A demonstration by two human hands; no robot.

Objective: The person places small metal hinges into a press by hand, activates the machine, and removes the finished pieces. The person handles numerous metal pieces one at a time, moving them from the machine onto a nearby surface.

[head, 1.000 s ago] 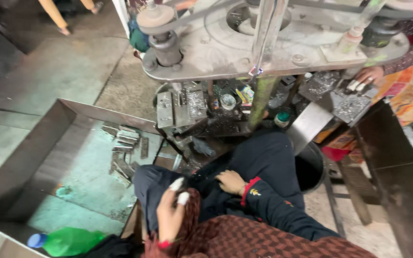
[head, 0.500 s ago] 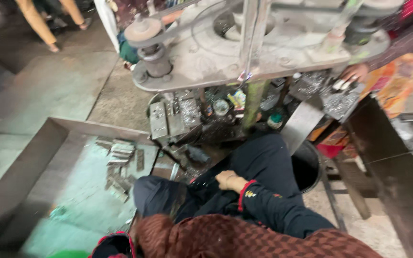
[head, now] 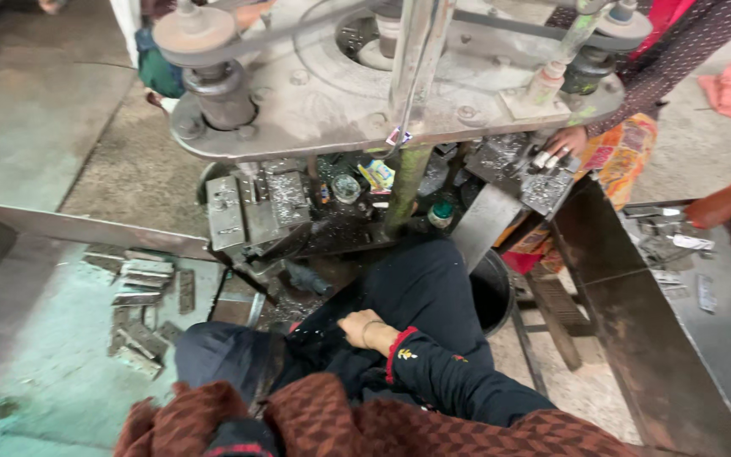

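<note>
Grimy concrete floor surrounds a grey metal machine (head: 332,93). Seated before it, the person's right hand (head: 364,328) rests loosely curled on a dark-trousered lap (head: 416,296), holding nothing; the left hand is out of view. Metal strips (head: 141,296) lie nearby in a tray (head: 10,288).

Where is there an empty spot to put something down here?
The big metal tray has bare green floor left of and below the stacked metal strips. The concrete floor left of the machine is open too. Under the machine it is crowded with parts, near the right hand resting on the lap.
</note>
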